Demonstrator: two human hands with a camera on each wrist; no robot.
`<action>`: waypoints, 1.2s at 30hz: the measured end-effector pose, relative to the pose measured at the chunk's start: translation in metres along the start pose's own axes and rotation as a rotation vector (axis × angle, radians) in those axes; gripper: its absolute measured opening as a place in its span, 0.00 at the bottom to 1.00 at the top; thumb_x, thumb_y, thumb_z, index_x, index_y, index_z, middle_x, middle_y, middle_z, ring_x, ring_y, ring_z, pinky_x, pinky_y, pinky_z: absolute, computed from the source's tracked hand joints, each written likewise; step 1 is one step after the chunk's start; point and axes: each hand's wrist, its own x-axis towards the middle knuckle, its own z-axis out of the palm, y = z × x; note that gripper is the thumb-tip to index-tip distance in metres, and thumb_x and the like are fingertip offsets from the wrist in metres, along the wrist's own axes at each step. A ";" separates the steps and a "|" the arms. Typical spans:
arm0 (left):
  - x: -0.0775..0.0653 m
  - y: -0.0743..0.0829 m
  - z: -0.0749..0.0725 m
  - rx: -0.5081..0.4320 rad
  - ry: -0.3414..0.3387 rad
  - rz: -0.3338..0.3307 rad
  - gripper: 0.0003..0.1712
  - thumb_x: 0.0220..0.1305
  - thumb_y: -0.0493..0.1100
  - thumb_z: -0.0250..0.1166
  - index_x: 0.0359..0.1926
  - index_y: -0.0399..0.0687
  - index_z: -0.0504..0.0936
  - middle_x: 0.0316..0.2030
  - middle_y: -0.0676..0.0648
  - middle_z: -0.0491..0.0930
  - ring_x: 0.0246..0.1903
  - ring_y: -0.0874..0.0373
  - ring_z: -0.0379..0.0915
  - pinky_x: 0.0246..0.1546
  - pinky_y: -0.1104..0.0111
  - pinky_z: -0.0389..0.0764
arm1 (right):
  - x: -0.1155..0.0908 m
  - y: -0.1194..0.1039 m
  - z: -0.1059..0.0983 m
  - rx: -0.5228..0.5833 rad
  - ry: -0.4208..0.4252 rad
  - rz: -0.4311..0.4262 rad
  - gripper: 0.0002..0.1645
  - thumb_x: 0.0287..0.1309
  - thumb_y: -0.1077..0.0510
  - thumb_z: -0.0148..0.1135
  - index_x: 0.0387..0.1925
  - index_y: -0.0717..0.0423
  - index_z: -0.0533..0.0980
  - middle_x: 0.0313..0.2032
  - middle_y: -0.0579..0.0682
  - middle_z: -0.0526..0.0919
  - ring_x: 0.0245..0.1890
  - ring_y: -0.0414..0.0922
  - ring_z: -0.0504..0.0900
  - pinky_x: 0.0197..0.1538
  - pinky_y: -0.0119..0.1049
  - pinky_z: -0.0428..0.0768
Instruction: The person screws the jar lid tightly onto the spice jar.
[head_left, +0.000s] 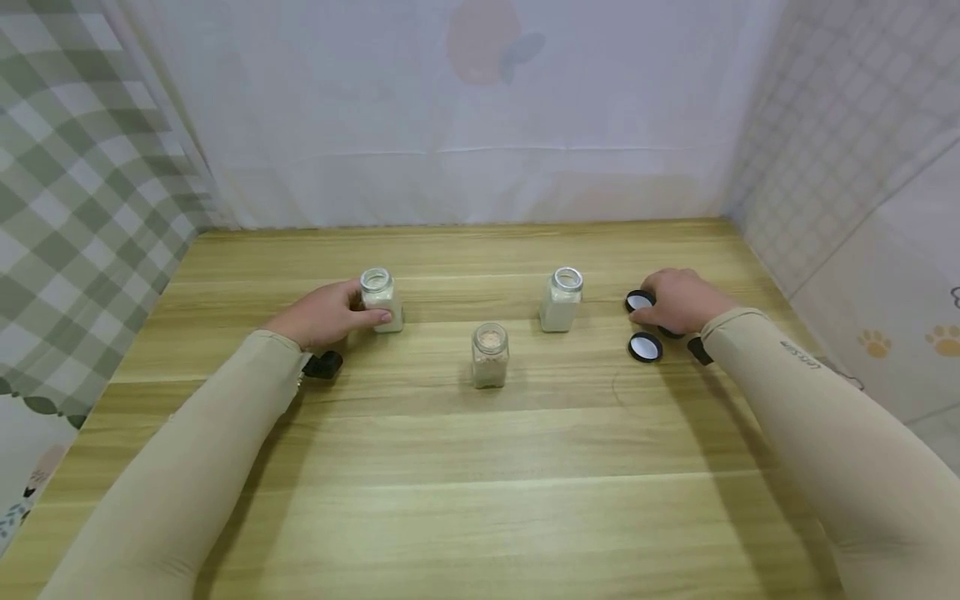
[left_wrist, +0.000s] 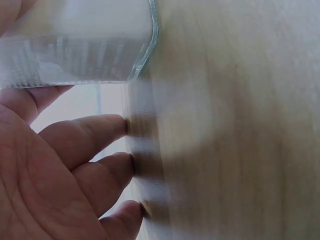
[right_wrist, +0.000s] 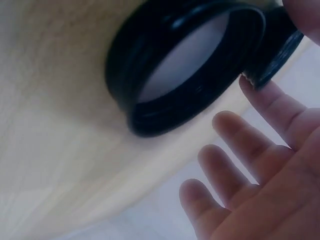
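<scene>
The glass jar (head_left: 384, 293) stands upright on the tabletop (head_left: 480, 492) at ten o'clock from the front jar (head_left: 490, 367), with your left hand (head_left: 326, 314) clamping its grip round the side, probably to steady it while leaving the mouth free. At about two-thirty, the grip of your right hand (head_left: 682, 300) seems to pinch a lid (head_left: 640, 303); the lower lid (head_left: 645, 347), at three o'clock, lies white lining up, perhaps for easy pickup. All three jars are uncapped: yours holds something pale, the second jar (head_left: 559, 308) at two o'clock white filling, the front one pinkish-tan grains.
</scene>
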 end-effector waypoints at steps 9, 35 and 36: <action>0.000 0.000 0.001 0.004 0.000 0.006 0.44 0.71 0.71 0.63 0.78 0.54 0.66 0.70 0.42 0.76 0.70 0.45 0.69 0.72 0.43 0.68 | -0.002 -0.003 -0.008 0.068 0.040 0.060 0.34 0.68 0.50 0.64 0.63 0.72 0.71 0.49 0.67 0.85 0.42 0.58 0.81 0.53 0.57 0.79; 0.002 0.002 0.003 0.004 0.006 0.007 0.40 0.71 0.69 0.64 0.74 0.56 0.69 0.67 0.44 0.78 0.66 0.46 0.72 0.71 0.45 0.70 | -0.001 -0.078 -0.064 0.292 0.353 -0.040 0.18 0.67 0.51 0.62 0.49 0.60 0.79 0.43 0.59 0.84 0.39 0.54 0.78 0.48 0.47 0.73; 0.002 0.002 0.003 0.003 0.006 0.008 0.40 0.71 0.69 0.64 0.74 0.56 0.70 0.66 0.44 0.79 0.66 0.47 0.72 0.71 0.45 0.70 | -0.001 -0.082 -0.065 0.294 0.359 -0.049 0.17 0.67 0.52 0.62 0.49 0.60 0.79 0.44 0.59 0.85 0.39 0.54 0.78 0.48 0.47 0.73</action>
